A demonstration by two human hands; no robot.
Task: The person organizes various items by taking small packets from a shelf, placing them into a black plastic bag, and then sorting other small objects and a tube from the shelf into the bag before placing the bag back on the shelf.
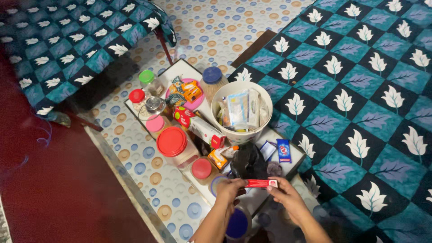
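Both forearms come up from the bottom edge, and between them I see a slim red box [261, 183], flat and long like a carton for a tube, held level. My left hand [229, 188] pinches its left end with thumb and fingertips closed on it; my right hand [288, 197] grips the right end the same way, fingers curled over the top edge, wrist bent inward. Under the left wrist sits a round blue lid [237, 223], smooth plastic.

I take the white bucket [242, 112] as my landmark. It is round, glossy and stuffed with upright plastic sachets. The red box hangs well below it, toward me. Between the bucket and the box lies a crumpled black bag [248, 160], soft and shiny, and just right of that a small blue sachet [284, 150] lies flat. Left of the bucket a long red-and-white carton [199, 126] lies slanted, its end near the bucket's base. Farther left and lower stands a clear jar with a wide red lid [172, 141]; a smaller red-capped jar [202, 168] sits below it. Above-left of the bucket are a green-capped jar [146, 77] and a blue-capped jar [212, 75]. Right of the bucket spreads a teal and black quilt [360, 90] printed with white leaves. All of this rests on a low white table [180, 69] over spotted flooring [148, 166].
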